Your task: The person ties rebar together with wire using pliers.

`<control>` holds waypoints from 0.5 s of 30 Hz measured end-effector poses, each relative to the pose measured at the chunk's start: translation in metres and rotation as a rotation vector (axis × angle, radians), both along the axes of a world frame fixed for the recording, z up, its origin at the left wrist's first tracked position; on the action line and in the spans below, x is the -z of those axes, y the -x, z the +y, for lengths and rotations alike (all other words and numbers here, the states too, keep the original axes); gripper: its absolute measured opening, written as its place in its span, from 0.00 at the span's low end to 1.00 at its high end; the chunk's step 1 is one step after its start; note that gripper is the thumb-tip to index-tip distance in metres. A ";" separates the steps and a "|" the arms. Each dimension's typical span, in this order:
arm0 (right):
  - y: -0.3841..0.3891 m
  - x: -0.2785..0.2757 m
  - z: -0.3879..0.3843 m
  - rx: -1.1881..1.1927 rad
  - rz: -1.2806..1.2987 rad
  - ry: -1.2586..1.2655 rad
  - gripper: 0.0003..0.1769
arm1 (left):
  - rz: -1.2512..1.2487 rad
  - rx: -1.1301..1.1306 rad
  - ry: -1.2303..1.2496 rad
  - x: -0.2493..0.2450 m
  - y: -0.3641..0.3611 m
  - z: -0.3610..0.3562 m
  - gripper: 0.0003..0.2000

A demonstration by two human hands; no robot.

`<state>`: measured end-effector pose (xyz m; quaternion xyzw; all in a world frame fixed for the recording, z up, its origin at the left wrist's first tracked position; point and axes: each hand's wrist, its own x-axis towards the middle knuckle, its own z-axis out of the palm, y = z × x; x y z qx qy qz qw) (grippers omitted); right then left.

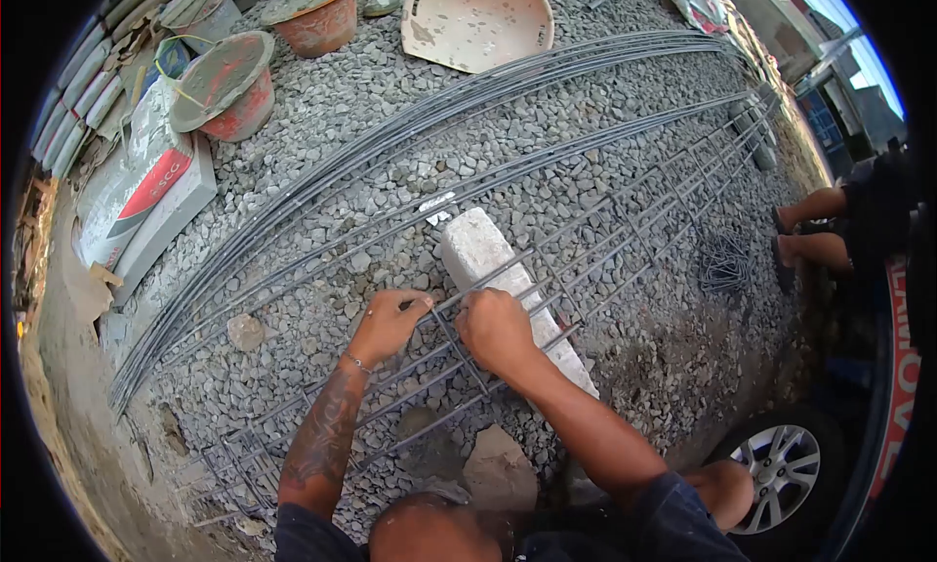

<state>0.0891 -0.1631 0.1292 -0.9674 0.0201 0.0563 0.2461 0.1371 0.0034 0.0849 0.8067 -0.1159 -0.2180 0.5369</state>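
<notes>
A long rebar cage (634,232), made of straight bars with square stirrups, lies slantwise in front of me. A pale block (476,245) props up its middle. My left hand (388,326) is at the cage's far bar, thumb and fingers pinched together; anything between them is too small to tell. Close to its right, my right hand (496,335) is closed in a fist beside a stirrup (459,345), against the same bar. What it grips is hidden by the fingers.
Loose long rebars (390,132) curve across the gravel (322,181) beyond the cage. Mortar buckets (229,93), a pale scoop-shaped basin (478,25) and a cement bag (137,186) stand farther off. At right are a pile of bent stirrups (724,264), another person's legs (820,225) and a car wheel (781,469).
</notes>
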 end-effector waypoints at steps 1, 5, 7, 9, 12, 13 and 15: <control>0.001 -0.003 0.000 -0.012 -0.040 0.018 0.06 | -0.010 0.016 0.053 0.012 -0.001 0.005 0.13; 0.008 0.000 -0.016 -0.087 -0.049 0.087 0.09 | 0.042 0.031 0.050 0.002 -0.002 0.010 0.12; 0.014 -0.006 -0.029 -0.098 -0.045 0.095 0.09 | 0.090 0.018 0.067 -0.002 0.001 0.009 0.12; 0.023 -0.019 -0.042 -0.124 -0.073 0.056 0.09 | 0.137 0.005 0.072 -0.001 0.001 0.011 0.12; 0.033 -0.033 -0.071 -0.161 -0.040 -0.101 0.08 | 0.129 0.009 0.038 0.002 -0.002 0.013 0.12; 0.038 -0.040 -0.080 -0.141 -0.051 -0.154 0.12 | 0.107 0.014 0.029 0.002 -0.002 0.013 0.12; 0.043 -0.057 -0.104 -0.222 0.104 -0.178 0.09 | 0.102 0.005 0.006 0.005 -0.002 0.016 0.11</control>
